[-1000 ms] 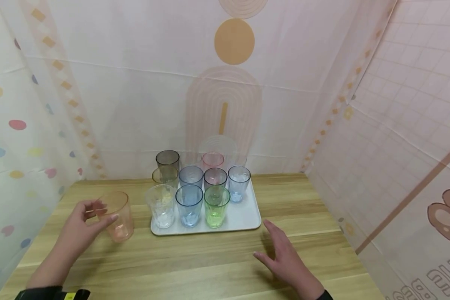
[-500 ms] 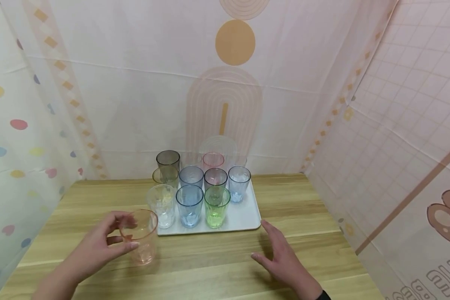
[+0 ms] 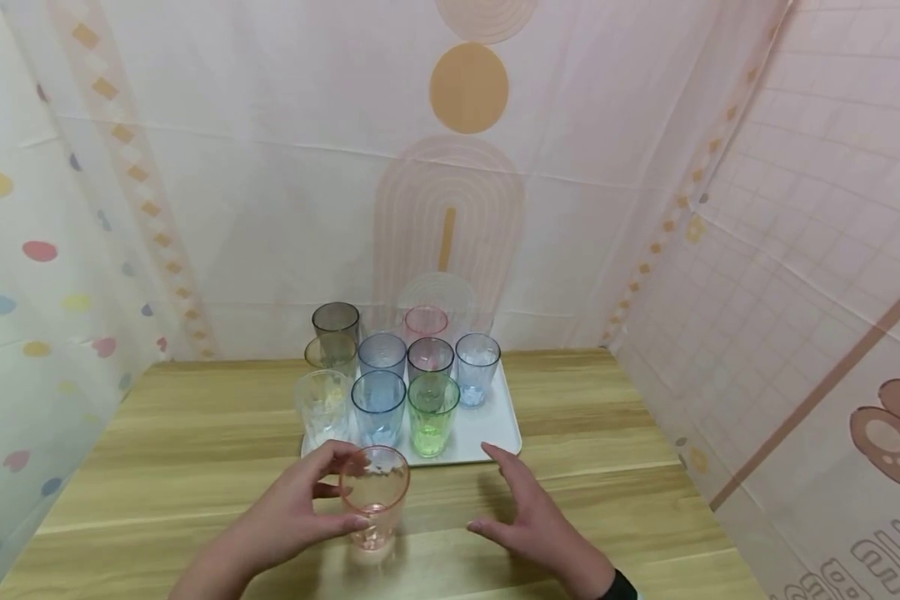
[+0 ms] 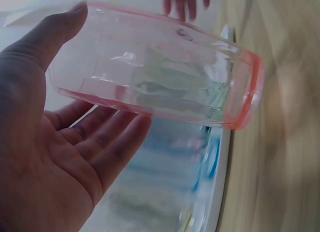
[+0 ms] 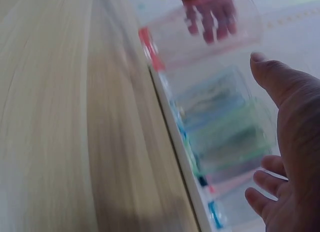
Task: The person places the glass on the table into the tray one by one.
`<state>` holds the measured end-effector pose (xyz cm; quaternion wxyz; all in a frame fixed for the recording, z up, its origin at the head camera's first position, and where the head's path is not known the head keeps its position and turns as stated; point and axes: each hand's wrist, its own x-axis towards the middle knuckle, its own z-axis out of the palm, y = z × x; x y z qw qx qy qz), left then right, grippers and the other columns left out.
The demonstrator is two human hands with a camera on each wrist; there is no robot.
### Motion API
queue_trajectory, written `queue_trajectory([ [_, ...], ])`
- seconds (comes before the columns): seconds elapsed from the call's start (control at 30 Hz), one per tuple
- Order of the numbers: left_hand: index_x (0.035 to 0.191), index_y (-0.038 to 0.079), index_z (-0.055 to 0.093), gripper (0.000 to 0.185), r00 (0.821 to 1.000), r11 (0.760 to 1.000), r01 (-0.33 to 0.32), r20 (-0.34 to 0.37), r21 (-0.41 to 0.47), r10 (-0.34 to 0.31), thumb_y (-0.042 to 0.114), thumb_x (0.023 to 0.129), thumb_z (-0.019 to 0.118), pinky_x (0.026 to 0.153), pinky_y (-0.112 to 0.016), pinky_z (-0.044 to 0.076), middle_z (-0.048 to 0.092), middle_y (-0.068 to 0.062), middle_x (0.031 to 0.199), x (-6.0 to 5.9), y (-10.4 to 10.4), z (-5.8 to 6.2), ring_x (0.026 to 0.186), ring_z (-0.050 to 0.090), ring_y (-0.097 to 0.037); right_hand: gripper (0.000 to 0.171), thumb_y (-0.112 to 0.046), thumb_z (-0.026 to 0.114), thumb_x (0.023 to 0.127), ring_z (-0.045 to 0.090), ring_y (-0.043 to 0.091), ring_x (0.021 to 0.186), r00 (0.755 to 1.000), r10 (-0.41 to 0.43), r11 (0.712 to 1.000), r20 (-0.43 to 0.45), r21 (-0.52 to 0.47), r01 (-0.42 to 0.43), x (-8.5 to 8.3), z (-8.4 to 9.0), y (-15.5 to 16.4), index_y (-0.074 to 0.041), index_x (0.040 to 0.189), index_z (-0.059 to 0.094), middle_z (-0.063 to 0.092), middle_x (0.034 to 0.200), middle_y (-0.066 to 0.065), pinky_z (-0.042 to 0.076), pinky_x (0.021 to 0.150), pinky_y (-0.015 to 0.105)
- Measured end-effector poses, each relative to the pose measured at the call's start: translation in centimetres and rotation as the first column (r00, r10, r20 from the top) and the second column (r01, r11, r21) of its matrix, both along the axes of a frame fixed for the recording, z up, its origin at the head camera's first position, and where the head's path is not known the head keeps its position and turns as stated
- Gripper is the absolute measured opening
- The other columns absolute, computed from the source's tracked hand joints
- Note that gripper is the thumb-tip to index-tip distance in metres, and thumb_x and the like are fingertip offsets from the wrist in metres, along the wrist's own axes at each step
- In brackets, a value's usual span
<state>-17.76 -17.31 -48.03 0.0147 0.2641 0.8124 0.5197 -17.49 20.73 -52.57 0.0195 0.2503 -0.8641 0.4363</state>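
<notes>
A clear orange-pink tumbler (image 3: 378,500) is held by my left hand (image 3: 292,508) in front of the tray's near edge, thumb on one side and fingers on the other. In the left wrist view the same tumbler (image 4: 160,67) lies between thumb and fingertips, its base apart from the tabletop. My right hand (image 3: 536,521) is to the right, fingers spread and holding nothing, by the near right corner of the white tray (image 3: 495,437). On the tray a green tumbler (image 3: 433,417) and a blue tumbler (image 3: 379,408) stand closest to the held one.
Several more tumblers share the tray: a clear one (image 3: 322,408), a pale blue one (image 3: 477,367), a dark grey one (image 3: 336,321) and a pink-rimmed one (image 3: 426,321) among them. The wooden table (image 3: 592,425) meets a patterned cloth backdrop (image 3: 285,208) behind.
My left hand has carried the orange-pink tumbler rightward and nearer, from the table's left side to the middle front. My right hand has shifted slightly left. The tumblers on the tray stay put.
</notes>
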Motion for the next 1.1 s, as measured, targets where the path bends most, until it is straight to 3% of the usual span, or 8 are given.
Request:
queue_trajectory([
  [0.17,0.139,0.012,0.059,0.070,0.999,0.998,0.048,0.005,0.033,-0.049,0.035,0.086,0.099,0.098,-0.036,0.064,0.069,-0.009,0.131,-0.1,2.5,-0.1,0.120,0.069,-0.025,0.100,-0.026,0.094,0.093,0.043,0.030,0.158,0.995,0.096,0.994,-0.029,-0.054,-0.097,0.1,0.2,-1.6,-0.030,0.172,0.033,0.040,0.174,-0.002,0.045,0.125,0.050],
  [0.4,0.142,0.012,0.058,0.073,0.995,0.995,0.084,0.043,0.048,-0.086,0.036,0.086,0.099,0.101,-0.036,0.063,0.068,-0.010,0.133,-0.1,5.1,-0.5,0.126,0.066,-0.033,0.097,-0.021,0.095,0.092,0.049,0.028,0.154,0.982,0.179,0.971,-0.062,-0.152,-0.186,0.3,0.3,-3.4,-0.023,0.170,0.036,0.047,0.169,0.002,0.048,0.123,0.050],
  [0.57,0.142,0.015,0.058,0.072,0.993,0.994,0.097,0.057,0.041,-0.100,0.039,0.086,0.098,0.102,-0.036,0.063,0.068,-0.009,0.134,0.0,6.3,-0.5,0.128,0.066,-0.032,0.098,-0.026,0.095,0.092,0.056,0.026,0.148,0.979,0.201,0.958,-0.034,-0.204,-0.204,0.8,0.4,-4.4,-0.024,0.169,0.035,0.054,0.163,0.001,0.050,0.120,0.047],
  [0.83,0.143,0.020,0.058,0.072,0.993,0.994,0.108,0.034,0.035,-0.109,0.046,0.088,0.095,0.105,-0.039,0.062,0.067,-0.007,0.138,0.2,6.9,-0.4,0.132,0.065,-0.030,0.092,-0.023,0.095,0.092,0.061,0.034,0.142,0.981,0.185,0.940,-0.064,-0.279,-0.196,1.3,0.5,-5.4,-0.021,0.164,0.040,0.059,0.156,0.004,0.056,0.114,0.050],
  [0.97,0.148,0.019,0.056,0.077,0.997,0.998,0.059,-0.053,-0.036,-0.061,0.051,0.089,0.093,0.108,-0.044,0.060,0.068,-0.001,0.141,0.5,6.3,-0.6,0.133,0.064,-0.024,0.089,-0.019,0.095,0.091,0.062,0.036,0.139,0.980,0.180,0.938,-0.084,-0.285,-0.197,1.4,0.5,-5.3,-0.016,0.162,0.041,0.060,0.154,0.013,0.056,0.113,0.050],
  [1.1,0.150,0.018,0.057,0.078,0.983,0.987,-0.085,-0.176,-0.135,0.060,0.041,0.087,0.097,0.108,-0.048,0.060,0.067,0.003,0.143,0.9,4.6,-1.1,0.133,0.065,-0.021,0.088,-0.016,0.096,0.090,0.063,0.036,0.138,0.987,0.146,0.945,-0.060,-0.286,-0.157,1.3,0.3,-4.8,-0.014,0.161,0.043,0.061,0.152,0.015,0.056,0.114,0.048],
])
